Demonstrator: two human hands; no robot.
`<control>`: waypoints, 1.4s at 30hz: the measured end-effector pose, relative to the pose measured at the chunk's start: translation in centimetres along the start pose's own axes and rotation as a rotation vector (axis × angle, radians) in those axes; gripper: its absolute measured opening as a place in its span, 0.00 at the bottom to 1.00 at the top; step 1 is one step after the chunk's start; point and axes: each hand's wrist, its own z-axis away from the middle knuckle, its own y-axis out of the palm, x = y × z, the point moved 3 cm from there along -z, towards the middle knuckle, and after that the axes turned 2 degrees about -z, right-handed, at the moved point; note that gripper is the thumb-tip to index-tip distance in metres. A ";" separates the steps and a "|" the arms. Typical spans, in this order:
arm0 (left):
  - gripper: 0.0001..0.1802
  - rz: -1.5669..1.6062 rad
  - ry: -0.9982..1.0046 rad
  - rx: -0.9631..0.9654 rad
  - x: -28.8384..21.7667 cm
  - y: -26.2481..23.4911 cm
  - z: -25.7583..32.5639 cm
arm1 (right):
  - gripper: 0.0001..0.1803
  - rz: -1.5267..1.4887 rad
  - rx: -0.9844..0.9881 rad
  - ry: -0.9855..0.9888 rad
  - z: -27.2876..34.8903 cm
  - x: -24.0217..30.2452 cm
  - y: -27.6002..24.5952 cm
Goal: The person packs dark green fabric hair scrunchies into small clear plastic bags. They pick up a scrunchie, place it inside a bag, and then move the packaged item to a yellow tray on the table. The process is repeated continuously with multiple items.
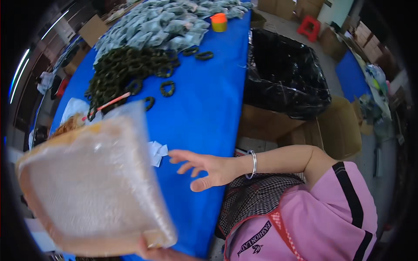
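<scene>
At the lower left, my left hand (150,251) grips the bottom edge of a shallow tan tray (91,187) covered in shiny clear plastic. The tray is tilted up and slightly blurred, and most of the left fingers are hidden by it. My right hand (211,168), with a silver bangle at the wrist, is held over the blue tabletop with fingers apart and nothing in them. Just left of its fingertips lie small white paper slips (157,153). Beyond the tray is a pile of dark green rings (124,69), with a few loose ones beside it.
Many bagged items (152,28) are heaped at the far end of the blue table (204,95). An orange-and-yellow container (219,22) stands by them. Right of the table is a box lined with a black bag (287,74); cartons and a red stool (309,28) stand beyond.
</scene>
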 end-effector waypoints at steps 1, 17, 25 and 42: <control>0.29 -0.040 0.076 -0.011 -0.6 -2.0 -0.3 | 0.45 0.252 0.017 0.072 1.6 -1.1 -1.1; 0.21 -0.537 0.508 -0.394 -10.2 -4.0 7.7 | 0.17 1.918 -0.639 0.556 46.6 -18.7 -31.1; 0.32 0.157 0.176 -0.222 -14.0 -3.4 6.1 | 0.15 1.410 -0.373 0.644 36.1 -21.3 -20.0; 0.28 0.254 0.178 -0.340 -13.7 -9.6 -12.1 | 0.16 0.687 0.094 -0.399 -3.0 -2.7 2.2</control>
